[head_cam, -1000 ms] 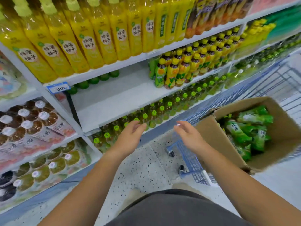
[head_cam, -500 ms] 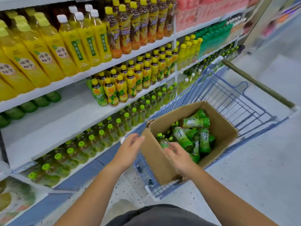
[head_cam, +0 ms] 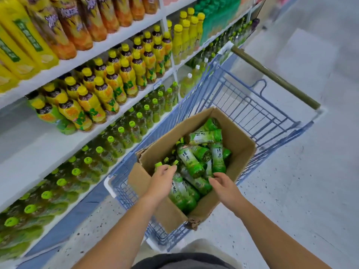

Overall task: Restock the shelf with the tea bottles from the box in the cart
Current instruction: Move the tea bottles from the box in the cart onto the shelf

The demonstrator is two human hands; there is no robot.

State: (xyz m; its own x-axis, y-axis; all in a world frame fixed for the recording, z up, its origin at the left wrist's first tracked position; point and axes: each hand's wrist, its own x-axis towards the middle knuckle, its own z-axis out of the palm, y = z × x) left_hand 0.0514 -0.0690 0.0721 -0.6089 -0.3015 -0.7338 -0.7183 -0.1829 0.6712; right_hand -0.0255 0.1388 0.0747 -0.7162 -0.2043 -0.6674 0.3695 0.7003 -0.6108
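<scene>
In a shop aisle by white shelves (head_cam: 29, 144), green-labelled plastic tea bottles (head_cam: 189, 162) lie heaped in an open brown cardboard box (head_cam: 240, 136) in a blue wire cart (head_cam: 252, 105), parked close for short reaches; the left hand (head_cam: 162, 179) curls over a bottle neck, grip unclear, the right hand (head_cam: 223, 186) hovers loosely curled, empty.

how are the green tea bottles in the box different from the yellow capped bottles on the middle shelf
Pose: the green tea bottles lie on their sides, jumbled in the cardboard box; the yellow-capped bottles stand upright in rows on the shelf.
Caps: green on the green tea bottles, yellow on the yellow-capped bottles.
Labels: the green tea bottles have green-and-white wraps, the yellow-capped bottles yellow-orange wraps with green marks.
Shared: both are capped drink bottles.
</scene>
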